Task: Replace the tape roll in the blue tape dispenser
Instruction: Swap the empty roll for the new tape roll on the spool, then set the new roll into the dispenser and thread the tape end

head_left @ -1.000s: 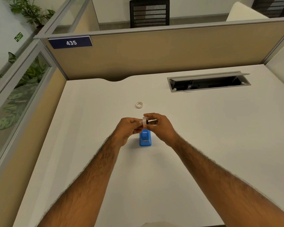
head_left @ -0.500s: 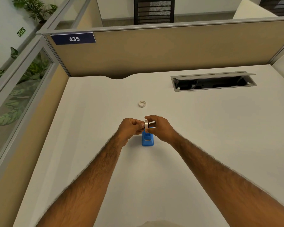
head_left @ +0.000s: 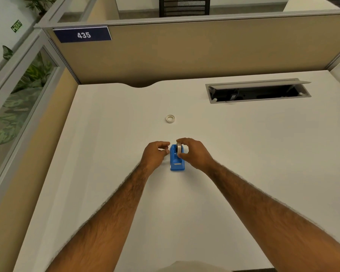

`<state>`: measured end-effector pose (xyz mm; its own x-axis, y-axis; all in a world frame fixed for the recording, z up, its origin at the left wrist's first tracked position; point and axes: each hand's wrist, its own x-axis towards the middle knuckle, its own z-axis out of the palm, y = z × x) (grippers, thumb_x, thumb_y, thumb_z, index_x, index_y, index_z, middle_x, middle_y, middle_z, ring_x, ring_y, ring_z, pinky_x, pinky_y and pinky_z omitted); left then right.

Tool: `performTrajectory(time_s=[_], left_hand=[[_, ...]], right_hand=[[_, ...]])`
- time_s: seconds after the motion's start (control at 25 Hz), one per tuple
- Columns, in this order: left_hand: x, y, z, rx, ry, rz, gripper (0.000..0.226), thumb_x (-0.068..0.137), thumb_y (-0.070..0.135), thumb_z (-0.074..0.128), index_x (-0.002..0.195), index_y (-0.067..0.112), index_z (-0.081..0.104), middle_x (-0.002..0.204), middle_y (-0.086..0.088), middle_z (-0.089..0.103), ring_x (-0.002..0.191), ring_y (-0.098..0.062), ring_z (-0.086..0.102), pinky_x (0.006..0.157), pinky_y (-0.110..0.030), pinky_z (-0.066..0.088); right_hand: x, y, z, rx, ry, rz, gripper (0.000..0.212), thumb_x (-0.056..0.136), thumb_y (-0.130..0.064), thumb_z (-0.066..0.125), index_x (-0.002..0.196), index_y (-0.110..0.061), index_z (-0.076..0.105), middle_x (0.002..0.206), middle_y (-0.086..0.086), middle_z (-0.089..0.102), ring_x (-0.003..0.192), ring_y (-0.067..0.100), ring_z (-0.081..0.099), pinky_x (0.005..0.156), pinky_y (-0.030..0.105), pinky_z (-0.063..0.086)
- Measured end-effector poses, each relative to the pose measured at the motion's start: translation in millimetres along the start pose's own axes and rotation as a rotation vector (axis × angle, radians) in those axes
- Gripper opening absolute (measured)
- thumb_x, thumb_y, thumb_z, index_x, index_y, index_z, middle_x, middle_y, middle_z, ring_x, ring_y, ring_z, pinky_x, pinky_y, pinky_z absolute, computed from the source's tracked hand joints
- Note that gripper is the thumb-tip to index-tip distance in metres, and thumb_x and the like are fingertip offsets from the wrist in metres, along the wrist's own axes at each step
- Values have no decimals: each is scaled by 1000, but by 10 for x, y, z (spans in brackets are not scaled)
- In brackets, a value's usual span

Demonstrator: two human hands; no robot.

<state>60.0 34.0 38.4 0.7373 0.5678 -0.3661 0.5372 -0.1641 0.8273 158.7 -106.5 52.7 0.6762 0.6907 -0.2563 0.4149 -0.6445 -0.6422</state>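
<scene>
Your right hand [head_left: 194, 154] lowers the tape roll [head_left: 178, 150] into the blue dispenser [head_left: 176, 160].
Its fingers pinch the roll upright; a second ago both hands held it above. Your left hand [head_left: 155, 154], fingers curled and released, sits beside the dispenser on the worktop [head_left: 243, 154]. A spare roll [head_left: 170, 118] lies beyond.

Only one view, worn on the head, looking forward and steeply down over a white desk [head_left: 110, 154] toward a beige partition [head_left: 204, 50] at its far edge; both forearms reaching in from below, hands near mid-frame, wide-angle bending at the edges
</scene>
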Motion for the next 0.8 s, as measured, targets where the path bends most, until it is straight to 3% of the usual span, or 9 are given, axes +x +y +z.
performTrajectory(time_s=[0.16, 0.36, 0.6, 0.8], left_hand=[[-7, -73, 34, -6, -48, -36, 42, 93, 14, 66, 134, 14, 59, 133, -5, 63, 117, -23, 62, 96, -39, 54], [22, -145, 56, -22, -77, -47, 42, 89, 18, 71, 130, 14, 63, 127, -4, 67, 116, -22, 63, 101, -46, 52], [36, -114, 59, -7, -75, -48, 40, 89, 16, 72, 128, 13, 65, 125, -5, 69, 114, -22, 64, 103, -48, 50], [10, -90, 72, -21, -38, -32, 46, 89, 14, 71, 134, 17, 59, 132, -4, 63, 118, -23, 61, 103, -48, 50]], right_hand=[[19, -18, 30, 18, 2, -6, 50, 89, -16, 67, 136, -16, 52, 142, 3, 55, 126, 20, 51, 101, 27, 38], [48, -1, 73, 11, 1, -3, 51, 88, -16, 67, 137, -15, 52, 140, 5, 56, 124, 22, 53, 100, 27, 39], [89, 45, 135, 7, -17, 15, 51, 85, -17, 71, 134, -16, 54, 136, 4, 58, 118, 20, 55, 91, 23, 38], [71, 87, 155, 26, -5, 11, 53, 84, -17, 73, 134, -16, 54, 139, 4, 55, 122, 20, 52, 94, 22, 34]])
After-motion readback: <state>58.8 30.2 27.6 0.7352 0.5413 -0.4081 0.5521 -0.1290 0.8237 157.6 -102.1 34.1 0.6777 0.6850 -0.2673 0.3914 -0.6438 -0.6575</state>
